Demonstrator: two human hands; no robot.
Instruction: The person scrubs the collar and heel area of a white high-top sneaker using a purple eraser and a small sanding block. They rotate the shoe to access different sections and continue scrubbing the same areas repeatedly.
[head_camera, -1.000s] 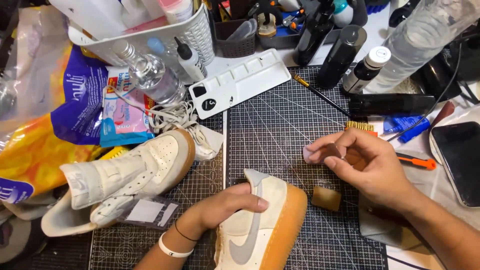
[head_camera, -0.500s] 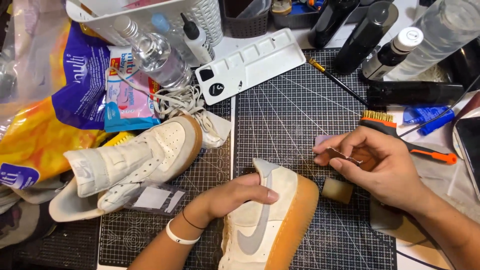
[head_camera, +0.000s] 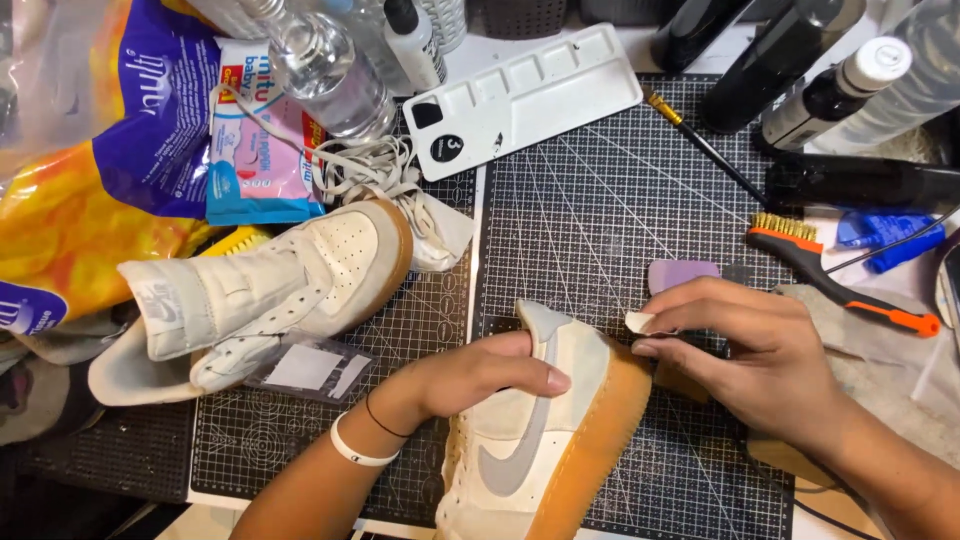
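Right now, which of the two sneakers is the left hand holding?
The left hand holds the near sneaker, the low one with the grey side mark at the bottom edge. The other sneaker, a strapped high-top, lies untouched to its left.

Two cream sneakers (head_camera: 545, 420) (head_camera: 270, 290), two hands (head_camera: 470, 375) (head_camera: 750, 350), one white palette (head_camera: 530, 100), one wire brush (head_camera: 830, 270), one cutting mat (head_camera: 600, 200)

Single head-worn view, looking steeply down from above and close onto the surface (head_camera: 620, 200). The forearms enter from the lower edge. The fingers (head_camera: 535, 375) of the left hand (head_camera: 470, 380) lie near frame centre; beyond them, bottles crowd the upper edge. No second view shares the scene.
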